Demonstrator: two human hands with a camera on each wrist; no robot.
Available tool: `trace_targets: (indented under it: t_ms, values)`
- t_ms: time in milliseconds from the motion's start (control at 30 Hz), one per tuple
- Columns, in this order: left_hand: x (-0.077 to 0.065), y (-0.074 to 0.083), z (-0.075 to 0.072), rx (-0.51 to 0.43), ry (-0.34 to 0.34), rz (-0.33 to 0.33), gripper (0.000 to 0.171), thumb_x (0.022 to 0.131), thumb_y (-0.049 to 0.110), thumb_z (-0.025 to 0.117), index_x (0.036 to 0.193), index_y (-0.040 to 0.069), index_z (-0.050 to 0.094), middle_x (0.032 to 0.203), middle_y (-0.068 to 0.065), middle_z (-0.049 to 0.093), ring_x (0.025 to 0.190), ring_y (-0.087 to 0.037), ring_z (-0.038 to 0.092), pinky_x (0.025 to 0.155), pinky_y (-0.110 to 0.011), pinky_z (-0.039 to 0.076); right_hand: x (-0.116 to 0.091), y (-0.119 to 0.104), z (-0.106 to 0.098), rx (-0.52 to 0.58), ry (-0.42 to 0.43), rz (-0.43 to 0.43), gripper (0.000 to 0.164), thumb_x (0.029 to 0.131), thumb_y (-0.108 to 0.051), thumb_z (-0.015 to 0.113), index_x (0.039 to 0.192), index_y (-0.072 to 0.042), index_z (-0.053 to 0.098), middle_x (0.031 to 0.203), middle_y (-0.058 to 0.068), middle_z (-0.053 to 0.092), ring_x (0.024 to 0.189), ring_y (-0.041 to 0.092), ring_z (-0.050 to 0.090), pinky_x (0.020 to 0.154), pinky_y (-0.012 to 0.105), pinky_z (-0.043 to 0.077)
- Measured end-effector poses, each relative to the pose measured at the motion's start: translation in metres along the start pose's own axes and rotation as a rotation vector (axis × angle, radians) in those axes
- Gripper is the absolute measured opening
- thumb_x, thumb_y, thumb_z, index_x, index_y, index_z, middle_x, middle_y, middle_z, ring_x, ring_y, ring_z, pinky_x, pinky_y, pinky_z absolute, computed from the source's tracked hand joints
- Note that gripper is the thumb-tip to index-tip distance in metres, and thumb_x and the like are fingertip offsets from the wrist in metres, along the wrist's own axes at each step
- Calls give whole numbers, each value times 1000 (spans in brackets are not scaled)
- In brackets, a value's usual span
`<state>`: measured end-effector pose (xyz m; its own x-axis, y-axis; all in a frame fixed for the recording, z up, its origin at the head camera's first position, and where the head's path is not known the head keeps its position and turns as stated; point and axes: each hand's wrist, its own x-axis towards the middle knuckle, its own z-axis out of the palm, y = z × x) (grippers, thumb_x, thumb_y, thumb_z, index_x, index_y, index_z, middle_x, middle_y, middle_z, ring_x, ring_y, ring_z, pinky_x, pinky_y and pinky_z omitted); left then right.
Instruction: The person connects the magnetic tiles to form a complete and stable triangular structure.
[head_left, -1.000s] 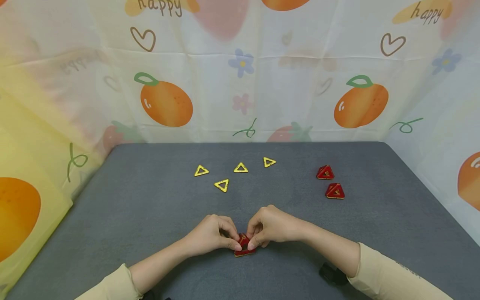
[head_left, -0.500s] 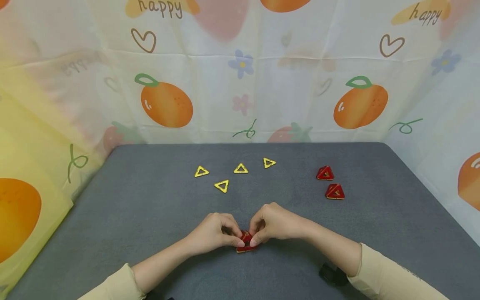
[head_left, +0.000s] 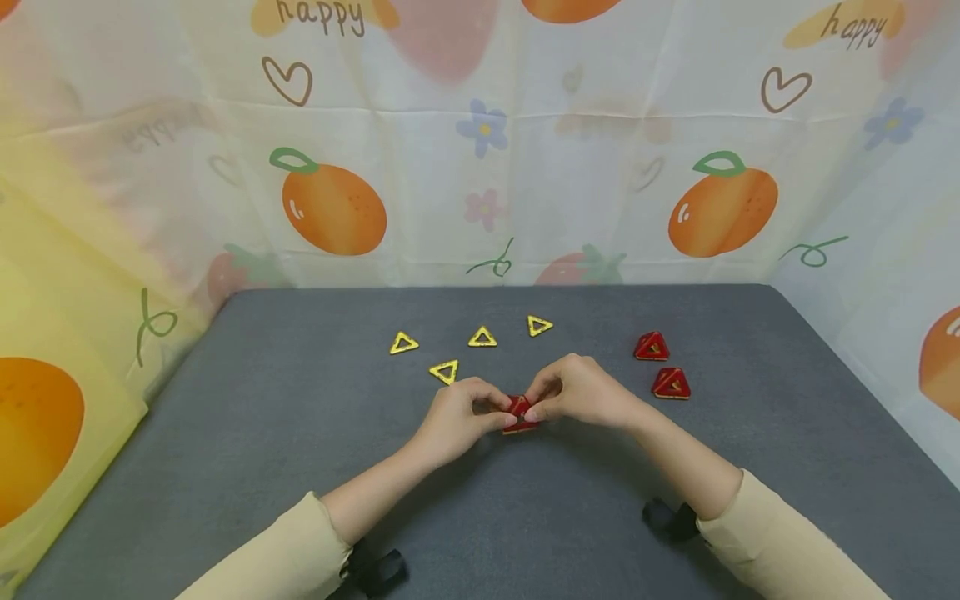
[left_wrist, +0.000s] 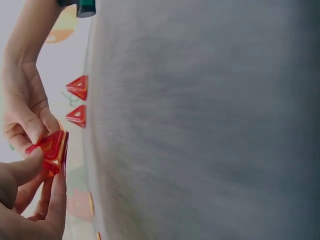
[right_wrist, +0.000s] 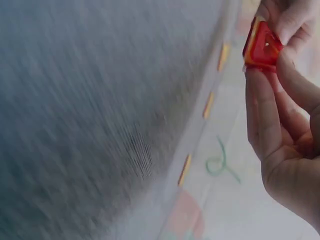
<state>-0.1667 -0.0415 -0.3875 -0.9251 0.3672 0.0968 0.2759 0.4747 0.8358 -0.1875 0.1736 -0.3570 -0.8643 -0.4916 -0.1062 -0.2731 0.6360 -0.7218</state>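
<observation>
A small red pyramid of triangular tiles with yellowish edges (head_left: 518,406) is held between both hands over the middle of the grey table. My left hand (head_left: 453,423) pinches its left side with thumb and fingers. From the right, my right hand (head_left: 581,392) pinches the other side. Fingertips cover parts of the pyramid (left_wrist: 51,146) in the left wrist view. The right wrist view shows one triangular face of the pyramid (right_wrist: 263,47) with a small opening in it. Just beyond the left hand lies a flat yellow triangle (head_left: 445,372).
Two more red pyramids, a farther one (head_left: 651,347) and a nearer one (head_left: 671,383), stand at the table's right. Other flat yellow triangles (head_left: 482,337) lie toward the back. The grey table (head_left: 600,517) ends at a printed cloth (head_left: 570,192). Black wrist gear (head_left: 382,573) hangs below the left sleeve.
Both hands have carried the red pyramid away from the near side, forward and slightly right, toward the table's middle. The other pyramids and the yellow triangles stay put.
</observation>
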Motion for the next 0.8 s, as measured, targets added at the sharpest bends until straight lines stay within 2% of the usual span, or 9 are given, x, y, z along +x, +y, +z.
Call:
trace_targets:
  t_ms: [300,467,600,800]
  values:
    - [51,26,26,4,74,-15,15,85,13,77,100,8,75,102,-11,66,94,-23,70,76,-30,58,-3,16,-46,-39,167,117,20,85,-25,78,102,-14,77,101,5,77,92,16,70,78,33,55]
    - [76,36,45,-3,118,-31,18,87,15,75,105,10,74,107,-9,70,96,-23,71,74,-29,57,-6,28,-64,-19,227,178,26,87,-29,76,108,-13,75,108,9,76,102,23,69,86,38,55]
    - [96,41,60,-33,173,-40,19,87,16,75,106,12,75,105,-6,77,91,-20,73,66,-22,56,-8,36,-76,-3,267,253,33,89,-33,74,114,-12,72,117,13,73,108,27,65,84,38,53]
    - [121,46,80,-66,238,-72,18,86,14,76,103,10,77,99,-6,78,86,-18,74,64,-18,53,-8,46,-86,-18,317,328,38,93,-34,69,121,-8,68,124,19,68,103,32,65,81,41,54]
